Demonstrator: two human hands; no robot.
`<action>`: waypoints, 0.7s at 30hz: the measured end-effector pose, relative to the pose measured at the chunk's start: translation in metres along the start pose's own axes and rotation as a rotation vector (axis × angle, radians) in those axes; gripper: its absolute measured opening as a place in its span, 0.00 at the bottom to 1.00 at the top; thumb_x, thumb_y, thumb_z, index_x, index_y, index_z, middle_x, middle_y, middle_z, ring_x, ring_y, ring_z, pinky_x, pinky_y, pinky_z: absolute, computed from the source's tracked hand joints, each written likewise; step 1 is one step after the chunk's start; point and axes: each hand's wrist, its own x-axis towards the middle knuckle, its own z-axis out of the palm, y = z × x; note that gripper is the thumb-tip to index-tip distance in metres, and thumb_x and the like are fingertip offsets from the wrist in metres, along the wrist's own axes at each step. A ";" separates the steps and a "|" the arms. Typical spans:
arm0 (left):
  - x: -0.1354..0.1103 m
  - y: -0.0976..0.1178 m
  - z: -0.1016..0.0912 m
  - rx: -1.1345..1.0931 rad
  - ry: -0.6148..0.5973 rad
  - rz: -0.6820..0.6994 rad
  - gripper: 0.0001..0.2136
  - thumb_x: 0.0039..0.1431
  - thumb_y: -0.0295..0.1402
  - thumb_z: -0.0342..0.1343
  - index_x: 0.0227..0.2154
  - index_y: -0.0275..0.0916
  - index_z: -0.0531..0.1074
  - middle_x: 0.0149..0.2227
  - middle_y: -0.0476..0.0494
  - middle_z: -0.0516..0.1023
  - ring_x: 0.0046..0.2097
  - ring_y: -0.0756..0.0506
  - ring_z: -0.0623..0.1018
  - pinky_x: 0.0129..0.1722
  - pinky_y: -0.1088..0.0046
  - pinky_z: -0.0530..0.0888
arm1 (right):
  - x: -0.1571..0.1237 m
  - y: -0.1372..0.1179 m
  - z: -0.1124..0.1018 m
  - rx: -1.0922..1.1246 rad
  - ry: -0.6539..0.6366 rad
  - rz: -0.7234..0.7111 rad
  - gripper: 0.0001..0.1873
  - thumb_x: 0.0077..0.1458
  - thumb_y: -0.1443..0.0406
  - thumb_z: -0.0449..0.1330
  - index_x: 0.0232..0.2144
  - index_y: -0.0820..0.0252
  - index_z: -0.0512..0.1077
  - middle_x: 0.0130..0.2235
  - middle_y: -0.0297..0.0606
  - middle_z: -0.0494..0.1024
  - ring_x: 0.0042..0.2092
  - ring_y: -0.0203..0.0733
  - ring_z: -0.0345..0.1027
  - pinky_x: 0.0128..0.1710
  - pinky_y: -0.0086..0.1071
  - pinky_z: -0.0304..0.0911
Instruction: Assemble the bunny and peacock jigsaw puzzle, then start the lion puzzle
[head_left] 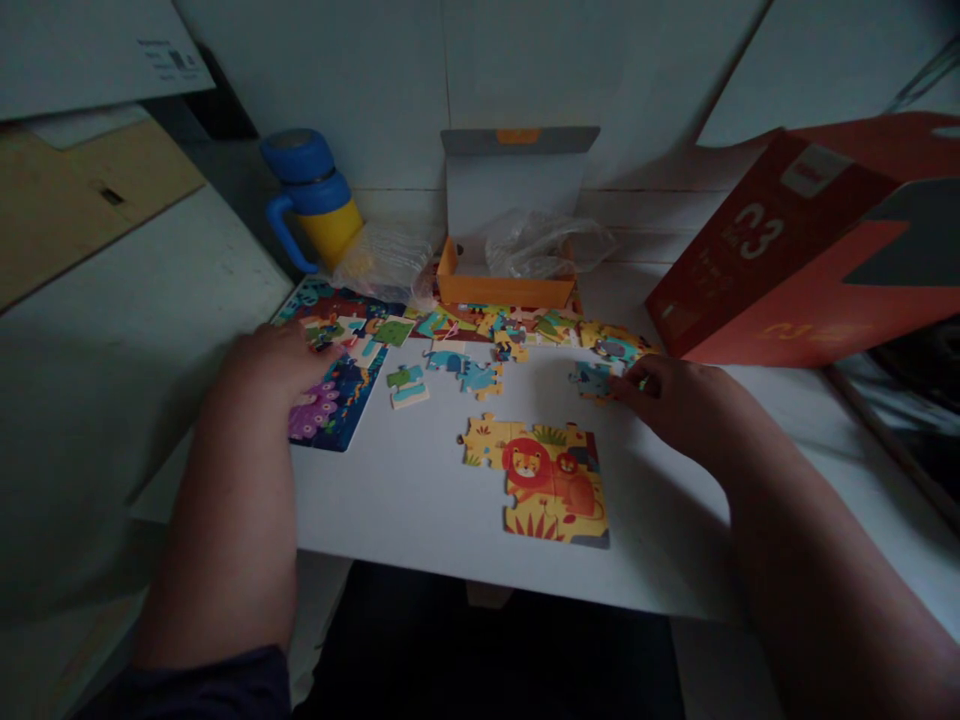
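Note:
On the left, my left hand (274,362) reaches over loose jigsaw pieces (351,338) lying on a dark, colourful picture board (349,400); its thumb and fingers look apart, partly hidden by the hand. My right hand (671,405) has its fingertips pinched at the edge of a blue puzzle piece (592,379) on the white table. Between the hands, nearer to me, lies a joined yellow section with two red-maned lions (551,480). Blue elephant pieces (448,362) and a green-and-white piece (407,388) lie loose in the middle.
Behind the pieces stands an open orange box (506,291) with clear plastic wrapping (525,245). A blue-and-yellow flask (319,205) is at the back left beside another plastic bag (386,262). A large red box (757,250) stands at the right. The table's front edge is near my lap.

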 end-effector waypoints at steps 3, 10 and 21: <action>-0.011 0.029 -0.008 0.051 0.046 -0.068 0.35 0.67 0.61 0.50 0.54 0.29 0.76 0.51 0.22 0.81 0.51 0.26 0.79 0.51 0.49 0.74 | 0.001 0.008 -0.004 -0.001 0.024 0.036 0.19 0.69 0.51 0.55 0.39 0.54 0.80 0.32 0.45 0.84 0.31 0.51 0.75 0.32 0.39 0.58; -0.018 0.072 -0.017 -0.127 0.072 0.116 0.23 0.69 0.53 0.52 0.46 0.36 0.79 0.48 0.33 0.84 0.49 0.34 0.79 0.49 0.60 0.73 | 0.003 0.049 -0.027 -0.079 0.165 0.322 0.22 0.70 0.54 0.51 0.45 0.58 0.81 0.40 0.54 0.86 0.39 0.57 0.79 0.36 0.42 0.62; -0.031 0.111 -0.003 -0.419 0.069 0.478 0.13 0.70 0.45 0.55 0.40 0.44 0.79 0.47 0.44 0.86 0.47 0.39 0.82 0.49 0.63 0.73 | -0.004 0.047 -0.020 0.098 0.034 0.082 0.24 0.59 0.45 0.67 0.49 0.54 0.80 0.38 0.40 0.86 0.32 0.45 0.76 0.32 0.35 0.62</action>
